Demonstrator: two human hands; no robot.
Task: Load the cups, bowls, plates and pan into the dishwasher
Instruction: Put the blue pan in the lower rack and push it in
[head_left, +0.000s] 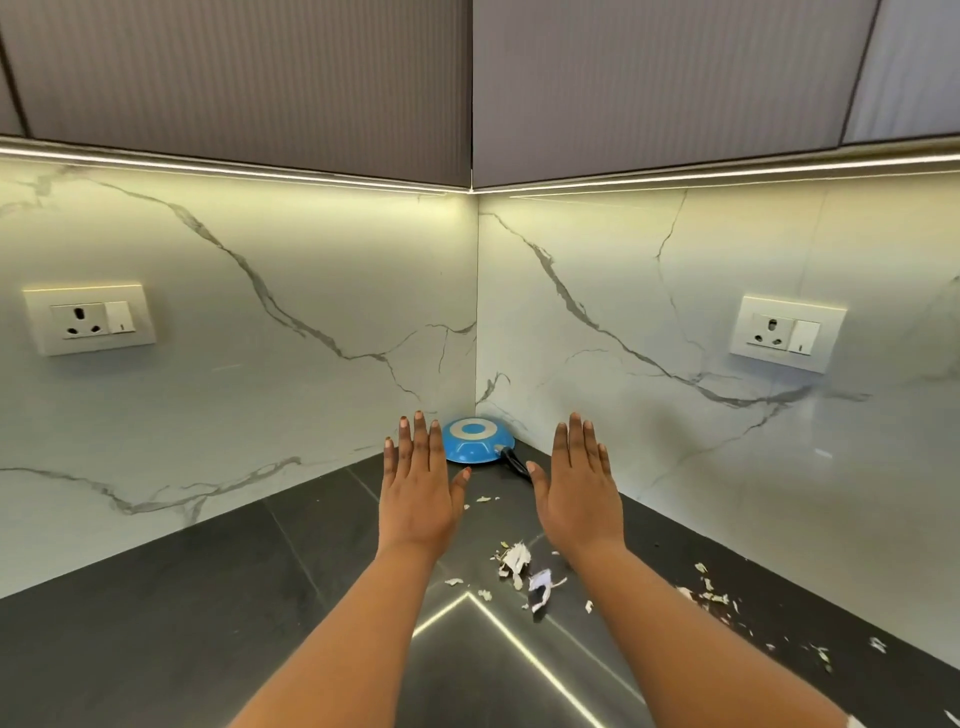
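A blue pan (475, 440) is lying upside down in the far corner of the dark counter (208, 597), while the left hand (421, 493) and right hand (576, 499) are hovering nearer, flat, fingers outstretched and holding nothing, over scattered peel scraps (517, 561).

hands: left (421, 499) and right (576, 493) flat, empty, apart | pan (475, 440): upside down in counter (182, 623) corner

I hold both arms stretched toward twelve o'clock, left hand (420, 499) and right hand (577, 496) flat, palms down, fingers straight, empty, side by side.
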